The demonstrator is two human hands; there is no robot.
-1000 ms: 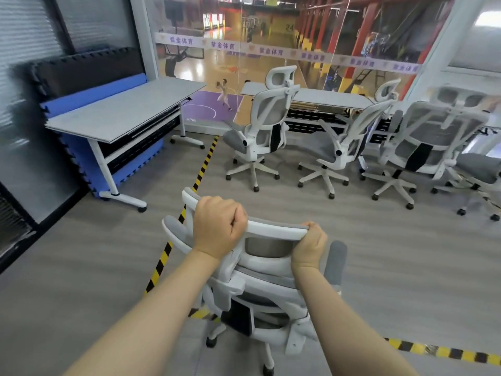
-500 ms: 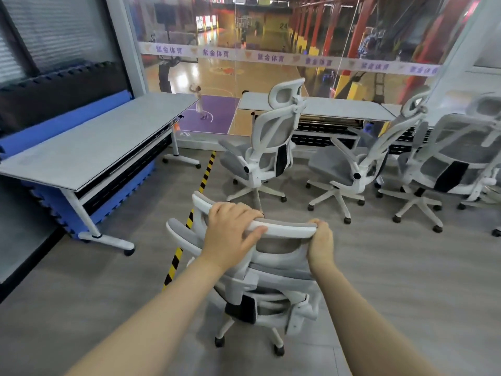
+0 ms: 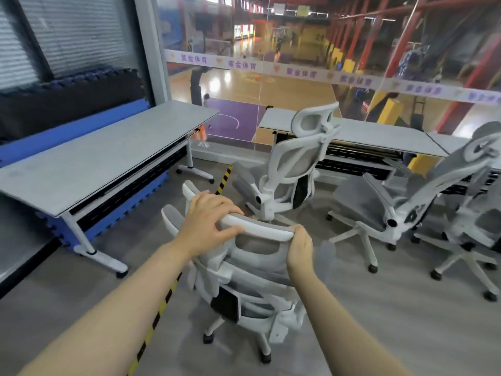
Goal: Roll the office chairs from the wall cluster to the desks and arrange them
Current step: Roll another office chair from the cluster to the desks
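Looking down from the head view, we hold a white office chair (image 3: 252, 270) by its headrest (image 3: 257, 229) — both hands on the curved top bar. Compared with half a second ago, we have moved nearer the desks: the left desk (image 3: 103, 158) and the far desk (image 3: 366, 131) by the glass wall fill more of the view, and the other chairs loom closer. Our left hand (image 3: 208, 226) has loosened since a second ago, when it was a tight fist on the bar; now its fingers (image 3: 217, 206) drape over the top and the thumb lies along the front edge. Our right hand (image 3: 299, 246) pinches the bar's right end, fingers curled round it. The chair sits on the grey floor beside the yellow-black tape line (image 3: 223, 179), just behind a second chair (image 3: 292, 169) that faces the far desk — a third chair (image 3: 406, 202) stands to its right.
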